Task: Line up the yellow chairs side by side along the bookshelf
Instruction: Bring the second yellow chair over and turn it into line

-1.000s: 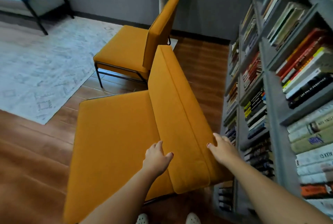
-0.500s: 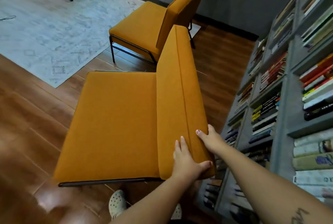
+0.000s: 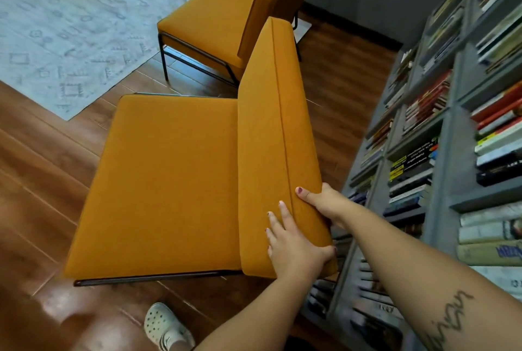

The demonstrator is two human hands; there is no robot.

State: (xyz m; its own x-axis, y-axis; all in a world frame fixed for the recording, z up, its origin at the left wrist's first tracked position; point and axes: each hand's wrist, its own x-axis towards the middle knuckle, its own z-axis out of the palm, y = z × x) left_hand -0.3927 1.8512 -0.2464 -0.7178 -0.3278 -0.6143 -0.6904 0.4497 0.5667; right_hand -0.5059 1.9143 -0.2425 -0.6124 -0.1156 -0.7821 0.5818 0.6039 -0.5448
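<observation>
Fingers [image 3: 275, 223] of the left hand [image 3: 296, 249] lie spread on the front face of the backrest [image 3: 271, 138], thumb hooked round its near end, so this hand grips the near chair [image 3: 163, 181]; the right hand [image 3: 324, 203] pinches the same end from the shelf side, thumb on the top edge, its other fingers hidden behind the cushion; both hands hold the chair at one corner, just beside each other.

The near chair stands on the wood floor [image 3: 42, 181], seat towards the rug [image 3: 70, 25], back towards the bookshelf [image 3: 457, 152]; its near end is close to the shelf, its far end looks further off, so it seems to sit skewed, though the wide lens may exaggerate this; whether all its legs are on the floor cannot be told.

The far chair [image 3: 214, 25] stands beyond it, facing the same way, one front leg at the rug's edge; its back looks angled differently from the near backrest, and the two backs do not make one line.

Judged from this, the task is part done: both chairs are by the shelf and side by side in rough order; what is left is to swing the near chair parallel to the shelf, then square the far chair to it.

A shoe [image 3: 163, 325] shows by the chair's near edge.
</observation>
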